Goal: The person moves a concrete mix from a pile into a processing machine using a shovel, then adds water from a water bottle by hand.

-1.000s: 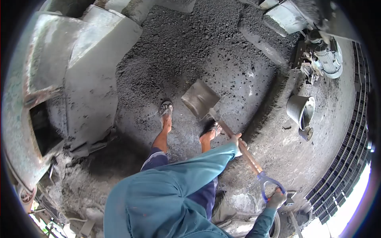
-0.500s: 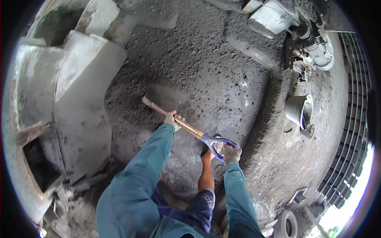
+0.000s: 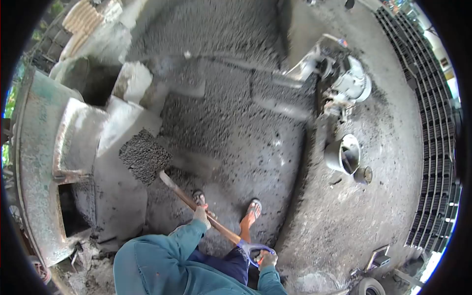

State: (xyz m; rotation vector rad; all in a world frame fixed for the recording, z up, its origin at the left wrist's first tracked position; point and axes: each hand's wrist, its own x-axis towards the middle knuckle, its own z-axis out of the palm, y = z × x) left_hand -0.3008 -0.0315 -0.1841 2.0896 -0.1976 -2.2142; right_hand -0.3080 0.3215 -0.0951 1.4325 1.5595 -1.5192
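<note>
A shovel (image 3: 223, 231) with a wooden shaft and a blue D-shaped handle slants across the view. My left hand (image 3: 202, 215), gloved, is wrapped round the middle of the shaft. At the other end my gloved right hand (image 3: 266, 259) grips the blue handle. A heap of dark, crumbly wet mix (image 3: 146, 156) covers the shovel's blade, so the blade itself is hidden. The loaded blade is over the edge of a smooth grey sloping panel (image 3: 120, 196) on the left. My sandalled feet stand on the grey floor below the shaft.
Dark loose mix (image 3: 206, 113) spreads over the floor ahead. To the right stand a bucket (image 3: 335, 156), a small can (image 3: 363, 175) and a motor (image 3: 351, 83). A metal machine housing (image 3: 39, 147) with openings fills the left. A tire (image 3: 369, 287) lies lower right.
The shovel blade has come up out of the loose mix, loaded, and swung left toward the sloping panel. Both hands have moved down in the view, keeping their grip. The view has shifted.
</note>
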